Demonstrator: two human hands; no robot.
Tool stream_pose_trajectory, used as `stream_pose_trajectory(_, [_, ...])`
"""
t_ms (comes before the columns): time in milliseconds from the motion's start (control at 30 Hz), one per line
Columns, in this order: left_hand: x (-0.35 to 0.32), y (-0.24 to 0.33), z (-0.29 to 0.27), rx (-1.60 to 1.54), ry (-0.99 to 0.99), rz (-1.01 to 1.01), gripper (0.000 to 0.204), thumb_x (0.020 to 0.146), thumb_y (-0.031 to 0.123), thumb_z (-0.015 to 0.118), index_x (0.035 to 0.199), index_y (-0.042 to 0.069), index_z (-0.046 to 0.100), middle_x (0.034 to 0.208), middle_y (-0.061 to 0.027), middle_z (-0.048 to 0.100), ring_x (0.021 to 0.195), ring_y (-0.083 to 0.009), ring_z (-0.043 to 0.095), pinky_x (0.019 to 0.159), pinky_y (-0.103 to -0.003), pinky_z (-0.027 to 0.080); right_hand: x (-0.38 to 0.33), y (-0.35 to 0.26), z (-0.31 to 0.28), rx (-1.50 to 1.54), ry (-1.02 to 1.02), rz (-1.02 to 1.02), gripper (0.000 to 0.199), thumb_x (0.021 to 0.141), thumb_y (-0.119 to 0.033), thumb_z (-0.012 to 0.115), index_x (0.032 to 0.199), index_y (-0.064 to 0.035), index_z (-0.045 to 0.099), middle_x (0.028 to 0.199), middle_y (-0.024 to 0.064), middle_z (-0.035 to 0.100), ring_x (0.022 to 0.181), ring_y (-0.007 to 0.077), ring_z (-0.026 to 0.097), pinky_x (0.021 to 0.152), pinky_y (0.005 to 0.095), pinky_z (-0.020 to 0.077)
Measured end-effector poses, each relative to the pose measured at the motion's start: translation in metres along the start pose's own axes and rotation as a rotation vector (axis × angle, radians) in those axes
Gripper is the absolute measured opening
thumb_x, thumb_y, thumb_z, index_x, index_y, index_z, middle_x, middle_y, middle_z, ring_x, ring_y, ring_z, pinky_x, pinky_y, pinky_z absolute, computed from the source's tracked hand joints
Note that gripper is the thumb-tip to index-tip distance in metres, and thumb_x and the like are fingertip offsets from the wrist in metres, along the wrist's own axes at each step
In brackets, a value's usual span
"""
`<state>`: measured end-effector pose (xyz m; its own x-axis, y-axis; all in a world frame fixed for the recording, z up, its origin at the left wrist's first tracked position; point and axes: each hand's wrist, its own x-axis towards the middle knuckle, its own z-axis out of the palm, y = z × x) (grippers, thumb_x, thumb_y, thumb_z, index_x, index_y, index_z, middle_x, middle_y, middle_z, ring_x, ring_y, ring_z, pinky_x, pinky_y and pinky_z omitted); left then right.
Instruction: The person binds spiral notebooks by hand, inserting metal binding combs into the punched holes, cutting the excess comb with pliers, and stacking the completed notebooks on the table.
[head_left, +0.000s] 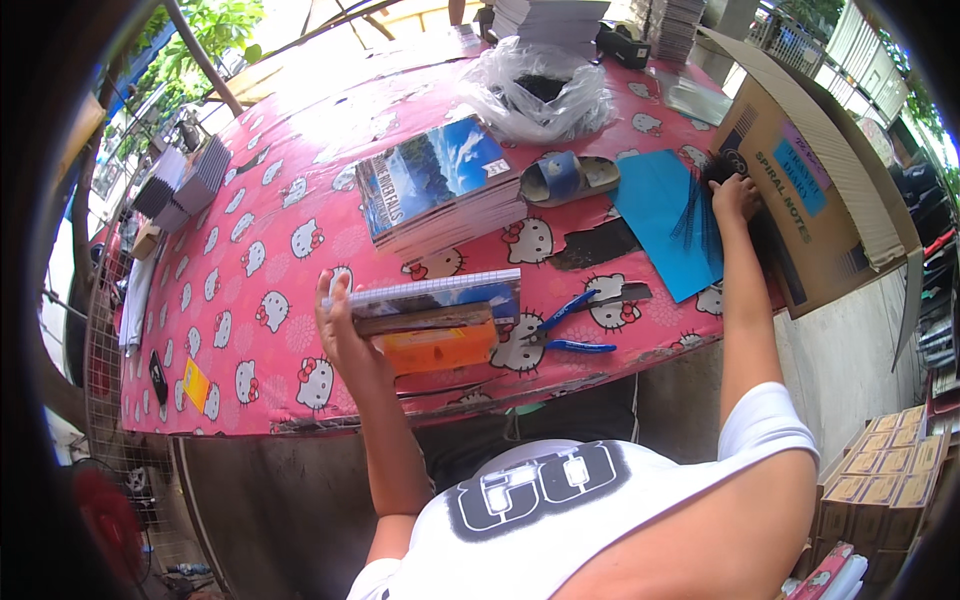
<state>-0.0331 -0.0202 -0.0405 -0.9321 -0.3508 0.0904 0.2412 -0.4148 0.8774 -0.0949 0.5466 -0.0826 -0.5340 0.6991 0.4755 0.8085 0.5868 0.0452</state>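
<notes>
My left hand (350, 335) is closed on the left end of a few unbound notebooks (440, 348). Their squared white page edges are uppermost, and an orange cover faces me. My right hand (735, 198) reaches to the right side of the table, with its fingers closed on a bundle of thin black binding coils (693, 215). The loose ends fan out over a bright blue sheet (660, 245). Blue-handled pliers (583, 347) lie just right of the notebooks. Beyond them rests a pile of booklets (440, 180) with landscape covers.
A cardboard box (810, 190) stands at the right edge. A slipper (570, 180) lies beside the booklets, with a clear plastic bag (540, 95) behind. At far left are notebook stacks (185, 180) and a yellow card (195, 388). The pink tablecloth (300, 370) is torn in places.
</notes>
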Motion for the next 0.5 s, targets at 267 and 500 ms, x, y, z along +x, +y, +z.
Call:
stream_pose_trajectory(267, [-0.014, 0.01, 0.022, 0.634, 0.283, 0.858, 0.057, 0.086, 0.023, 0.064, 0.133, 0.004, 0.039, 0.143, -0.0196, 0.029, 0.133, -0.0269, 0.03, 0.105, -0.042, 0.03, 0.014, 0.017, -0.012, 0.24, -0.081, -0.341, 0.02, 0.08, -0.019, 0.069, 0.09, -0.0044, 0.062, 0.103, 0.0151, 0.06, 0.1, 0.0328, 0.058, 0.08, 0.0436, 0.05])
stream_pose_trajectory(500, [-0.046, 0.037, 0.077, 1.467, -0.619, 0.935, 0.059, 0.088, 0.036, 0.06, 0.139, 0.013, 0.04, 0.146, -0.0164, 0.031, 0.136, -0.0298, 0.029, 0.11, -0.05, 0.015, -0.043, -0.039, -0.078, 0.539, 0.085, -0.8, 0.042, 0.075, 0.008, 0.048, 0.111, -0.0073, 0.063, 0.101, 0.0154, 0.061, 0.091, 0.0319, 0.063, 0.076, 0.0388, 0.0528])
